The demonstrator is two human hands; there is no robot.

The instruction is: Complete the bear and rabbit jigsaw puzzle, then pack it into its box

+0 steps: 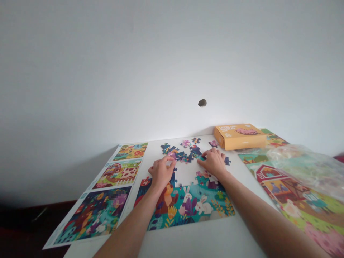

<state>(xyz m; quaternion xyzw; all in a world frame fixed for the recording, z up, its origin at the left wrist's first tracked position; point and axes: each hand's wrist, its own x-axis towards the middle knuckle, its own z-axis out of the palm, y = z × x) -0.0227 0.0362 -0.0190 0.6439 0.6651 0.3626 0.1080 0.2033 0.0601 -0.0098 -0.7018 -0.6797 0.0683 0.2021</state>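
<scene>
A partly joined forest puzzle point(188, 204) with rabbits and a bear lies on the white table, its upper middle part open. My left hand point(162, 172) is above its upper left side, thumb and forefinger pinched on a purple puzzle piece point(172, 155). At the upper right side, my right hand point(214, 162) rests with bent fingers over pieces; whether it grips one is hidden. Loose dark pieces point(181, 156) lie between and beyond my hands. Farther back are a pink flowered piece point(185, 143) and another small piece point(213, 143).
On the left lies a sheet with three pictures point(116, 173). A yellow puzzle box point(240, 137) stands at the back right, near a farm picture point(303, 200) and a clear plastic bag point(309, 168). The wall point(161, 71) rises behind the table.
</scene>
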